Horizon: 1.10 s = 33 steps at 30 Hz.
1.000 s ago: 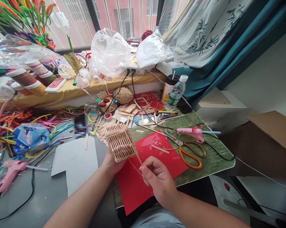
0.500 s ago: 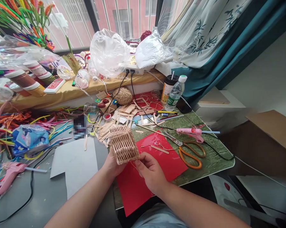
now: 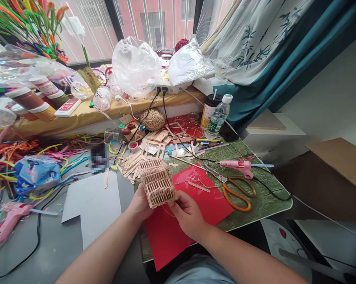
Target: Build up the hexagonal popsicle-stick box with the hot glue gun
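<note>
A small box-shaped basket (image 3: 158,185), woven from tan twine in open rows, is held tilted above the red sheet (image 3: 172,240). My left hand (image 3: 140,203) is closed around its left side and underside; most of those fingers are hidden behind it. At the basket's lower right corner, my right hand (image 3: 188,213) pinches with thumb and forefinger. A thin strand of twine (image 3: 168,211) loops below the basket towards these fingers; its end is hidden in the pinch.
Scissors (image 3: 238,191) and a pink glue gun (image 3: 237,165) lie to the right. Craft sticks (image 3: 133,163) and a twine ball (image 3: 153,119) are behind the basket. A bottle (image 3: 219,118) stands farther back. Another glue gun (image 3: 10,223) lies left, near white card (image 3: 99,209).
The basket has shifted slightly right and down and turned a little in my left hand. More of the twine loop shows beneath it. My right hand keeps its pinch at the corner.
</note>
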### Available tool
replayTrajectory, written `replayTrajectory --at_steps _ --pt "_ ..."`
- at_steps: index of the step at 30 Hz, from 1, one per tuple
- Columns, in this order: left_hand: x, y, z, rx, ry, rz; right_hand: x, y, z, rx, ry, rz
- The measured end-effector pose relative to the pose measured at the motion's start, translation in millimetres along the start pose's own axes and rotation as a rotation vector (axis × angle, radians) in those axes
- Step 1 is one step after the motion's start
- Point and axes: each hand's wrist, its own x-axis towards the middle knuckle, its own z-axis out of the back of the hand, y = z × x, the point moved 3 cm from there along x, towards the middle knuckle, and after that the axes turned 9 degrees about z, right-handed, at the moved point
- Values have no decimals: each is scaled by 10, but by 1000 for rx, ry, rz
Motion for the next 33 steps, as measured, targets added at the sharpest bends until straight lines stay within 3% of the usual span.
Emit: replayTrajectory --at_steps 5,11,22,28,33 --pt "-7 15 52 -12 -2 79 -13 -35 39 -22 70 34" --pt "31 -15 81 -89 67 180 92 98 -127 -13 52 30" --pt "37 -47 115 -173 51 175 197 178 -233 -42 48 27" --pt "47 -48 33 -124 27 44 96 179 -68 -66 4 -27" --pt "124 -59 64 -98 -108 -142 -54 127 252 -48 -21 -99"
